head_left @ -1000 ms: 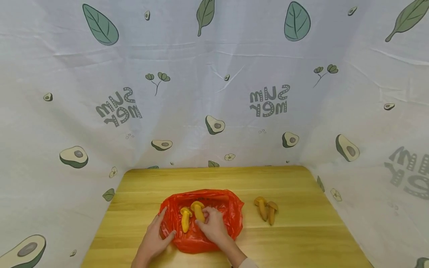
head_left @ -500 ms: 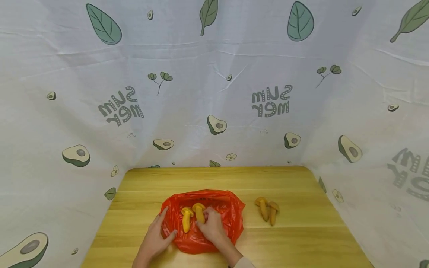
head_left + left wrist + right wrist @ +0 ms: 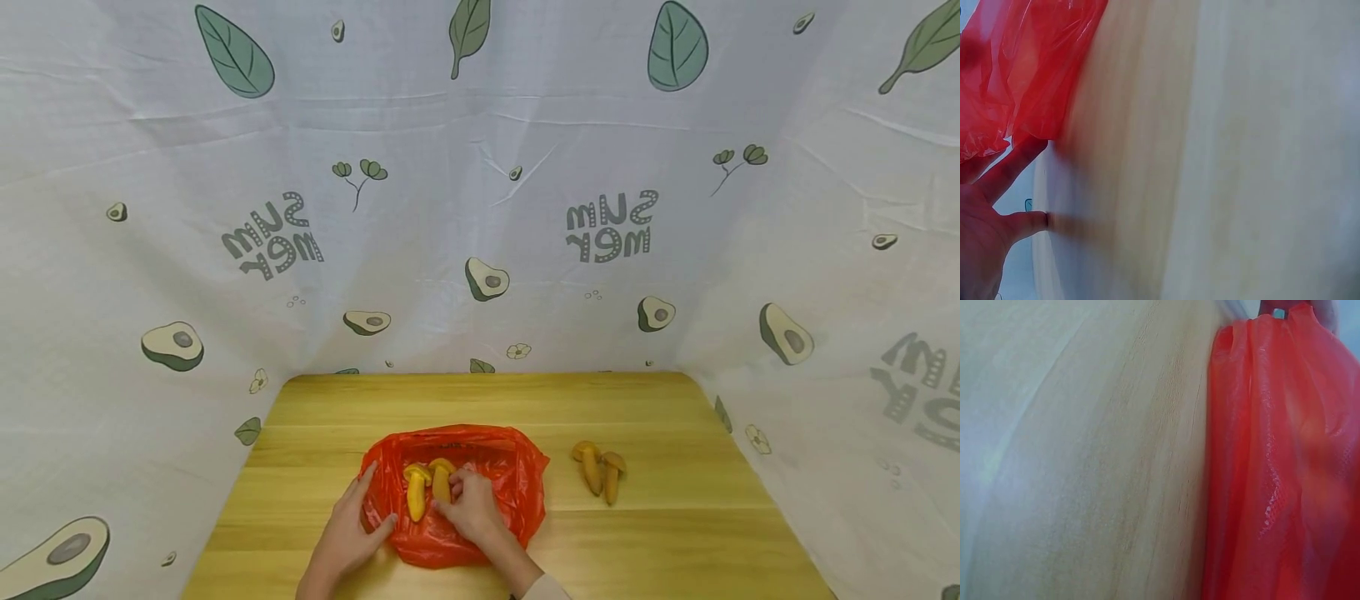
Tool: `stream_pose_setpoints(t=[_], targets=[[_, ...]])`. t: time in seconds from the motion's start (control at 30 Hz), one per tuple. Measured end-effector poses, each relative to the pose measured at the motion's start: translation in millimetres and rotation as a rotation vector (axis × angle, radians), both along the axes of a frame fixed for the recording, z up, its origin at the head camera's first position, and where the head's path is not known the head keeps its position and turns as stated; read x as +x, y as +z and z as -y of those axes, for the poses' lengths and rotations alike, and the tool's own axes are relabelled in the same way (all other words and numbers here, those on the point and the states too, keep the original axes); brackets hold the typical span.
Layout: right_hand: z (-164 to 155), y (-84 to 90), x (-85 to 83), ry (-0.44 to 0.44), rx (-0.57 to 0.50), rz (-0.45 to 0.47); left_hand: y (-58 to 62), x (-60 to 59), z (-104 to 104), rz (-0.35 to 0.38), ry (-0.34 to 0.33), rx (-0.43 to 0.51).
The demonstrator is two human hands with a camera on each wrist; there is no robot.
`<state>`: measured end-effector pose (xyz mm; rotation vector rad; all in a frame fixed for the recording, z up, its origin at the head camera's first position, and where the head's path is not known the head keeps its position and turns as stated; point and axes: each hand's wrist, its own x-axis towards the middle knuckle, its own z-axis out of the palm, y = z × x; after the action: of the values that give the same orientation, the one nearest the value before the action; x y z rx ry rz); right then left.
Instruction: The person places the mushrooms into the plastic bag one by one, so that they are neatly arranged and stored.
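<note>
A red plastic bag sits on the wooden table with its mouth spread wide. Inside lie two yellow mushrooms side by side, a left one and a right one. My right hand reaches into the bag and pinches the right mushroom's stem between thumb and fingers. Along the bag's left side rests my left hand, fingers extended and thumb spread apart. In the left wrist view the fingers touch the red plastic. The right wrist view shows the bag's outer wall; the right hand is hidden there.
Two more brownish-yellow mushrooms lie close together on the table, right of the bag. A white cloth printed with avocados and leaves surrounds the table at the back and both sides.
The right hand has shifted slightly left and brought the right mushroom lower and closer to the left one. My left hand keeps its place against the bag.
</note>
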<state>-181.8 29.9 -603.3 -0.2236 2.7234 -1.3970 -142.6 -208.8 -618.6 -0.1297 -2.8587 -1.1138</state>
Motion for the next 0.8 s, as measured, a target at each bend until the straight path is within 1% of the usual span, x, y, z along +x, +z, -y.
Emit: stream_pose_setpoints(t=[0.17,0.33,0.53,0.8], targets=[[-1,-0.9,-1.0,-0.004,0.004,0.007,1.8,-0.2,-1,0.008,0.001,0.002],[-2,0.6,0.7,-0.007,-0.001,0.003,0.9,-0.3,-1,-0.007,-0.002,0.02],[-5,8.5,5.8,0.01,-0.036,-0.01,1.1,0.2,1,-0.035,0.011,0.024],[-20,24.0,9.9,0.004,-0.069,-0.042,4.4,-4.1,1,0.001,-0.005,0.001]])
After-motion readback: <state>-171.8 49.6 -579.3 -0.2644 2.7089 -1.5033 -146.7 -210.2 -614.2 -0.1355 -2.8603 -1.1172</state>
